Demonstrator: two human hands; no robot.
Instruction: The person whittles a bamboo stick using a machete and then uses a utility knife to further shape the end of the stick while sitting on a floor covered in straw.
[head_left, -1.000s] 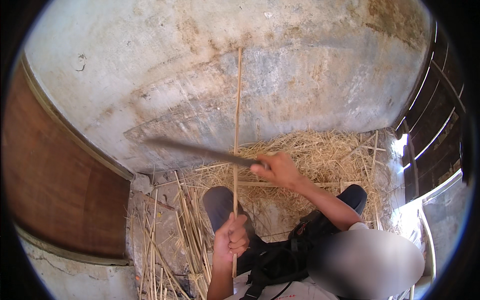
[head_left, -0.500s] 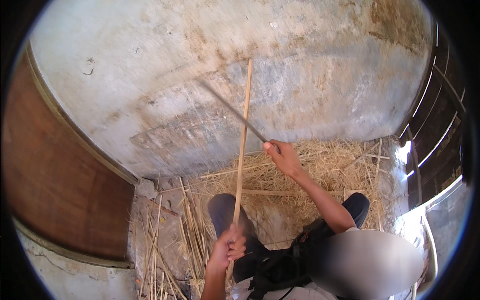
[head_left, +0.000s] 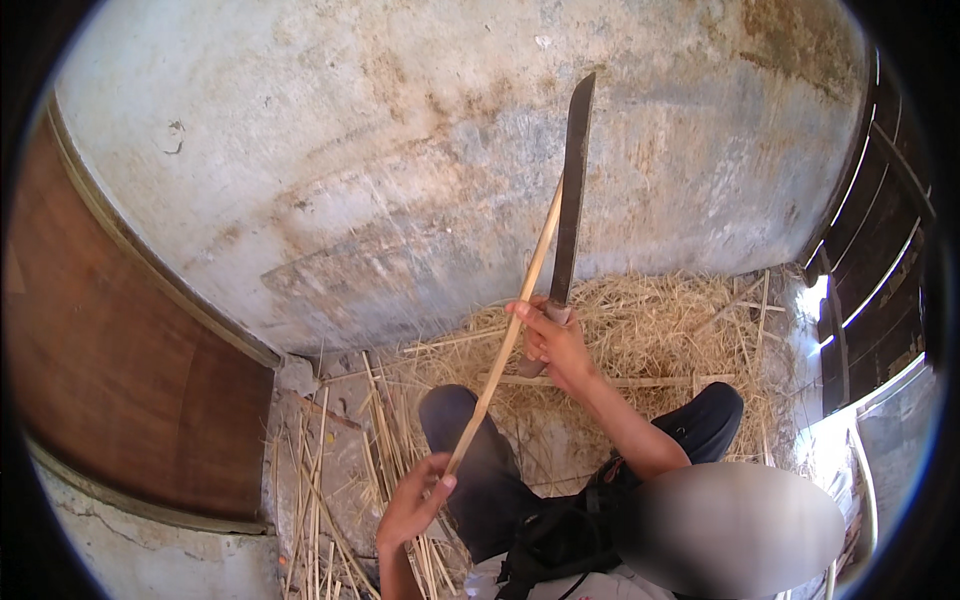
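Left hand [head_left: 413, 503] holds the strip [head_left: 497, 370] near its lower end; right hand [head_left: 562, 350] grips the knife [head_left: 573, 180], tip pointing away, thumb at the strip; the strip slants toward the wall [head_left: 350, 130]; shavings [head_left: 670, 325] lie along the wall's base; loose strips [head_left: 316, 490] lie at left.

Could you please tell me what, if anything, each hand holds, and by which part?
The right hand holds the long knife by its handle, also touching the pale strip partway along; the left hand holds the strip's lower end.
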